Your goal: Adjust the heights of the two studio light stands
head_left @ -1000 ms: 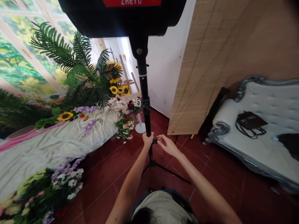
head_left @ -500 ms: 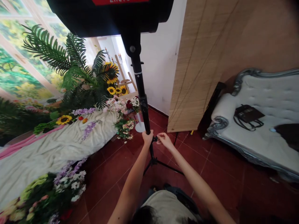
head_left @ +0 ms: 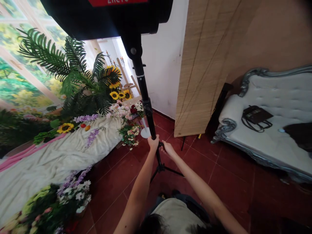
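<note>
One tall black metal light stand rises mid-view. My left hand grasps it, presumably for steadiness; my right hand meets the small black side knob, its grip clenched or loose, I can't tell.

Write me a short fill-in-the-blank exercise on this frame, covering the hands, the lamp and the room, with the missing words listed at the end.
1. The hand wrapped around the pole is the person's ____ one.
2. The label on the lamp has a ____ background.
3. The sofa with the bag is on the picture's ____ side.

Missing words: left; red; right.
</note>
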Action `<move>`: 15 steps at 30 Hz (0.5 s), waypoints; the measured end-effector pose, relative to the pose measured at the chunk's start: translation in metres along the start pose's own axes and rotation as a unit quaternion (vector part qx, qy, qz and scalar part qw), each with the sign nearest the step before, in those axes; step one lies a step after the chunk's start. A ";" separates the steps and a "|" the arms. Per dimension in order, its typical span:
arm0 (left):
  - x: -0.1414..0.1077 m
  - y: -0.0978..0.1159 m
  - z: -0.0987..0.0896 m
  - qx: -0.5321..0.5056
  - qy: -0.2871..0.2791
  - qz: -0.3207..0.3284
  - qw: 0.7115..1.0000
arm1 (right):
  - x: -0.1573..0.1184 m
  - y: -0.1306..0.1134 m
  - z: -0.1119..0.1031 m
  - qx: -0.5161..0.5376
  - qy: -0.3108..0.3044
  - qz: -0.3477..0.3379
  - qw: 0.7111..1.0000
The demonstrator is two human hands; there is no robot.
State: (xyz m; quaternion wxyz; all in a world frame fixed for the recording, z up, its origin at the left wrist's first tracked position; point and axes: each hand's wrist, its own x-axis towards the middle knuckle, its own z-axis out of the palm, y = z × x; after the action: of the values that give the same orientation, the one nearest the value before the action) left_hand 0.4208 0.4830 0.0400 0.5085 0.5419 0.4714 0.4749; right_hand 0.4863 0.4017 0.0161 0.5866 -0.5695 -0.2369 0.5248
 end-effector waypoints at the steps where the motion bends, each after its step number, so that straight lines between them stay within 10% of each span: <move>1: 0.000 0.001 0.000 -0.002 0.004 -0.001 1.000 | 0.001 -0.001 0.002 0.057 -0.026 0.043 0.997; 8: -0.003 0.006 0.000 -0.005 0.001 -0.001 1.000 | -0.006 0.020 0.006 0.088 -0.072 0.109 0.988; 15: -0.003 0.006 0.001 0.002 0.002 -0.013 1.000 | -0.013 0.023 -0.015 -0.210 0.069 -0.149 0.964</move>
State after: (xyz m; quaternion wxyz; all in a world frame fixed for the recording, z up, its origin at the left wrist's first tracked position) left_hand 0.4217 0.4797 0.0460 0.5123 0.5359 0.4806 0.4684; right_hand 0.4873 0.3789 -0.0041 0.5404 -0.6729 -0.3832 0.3290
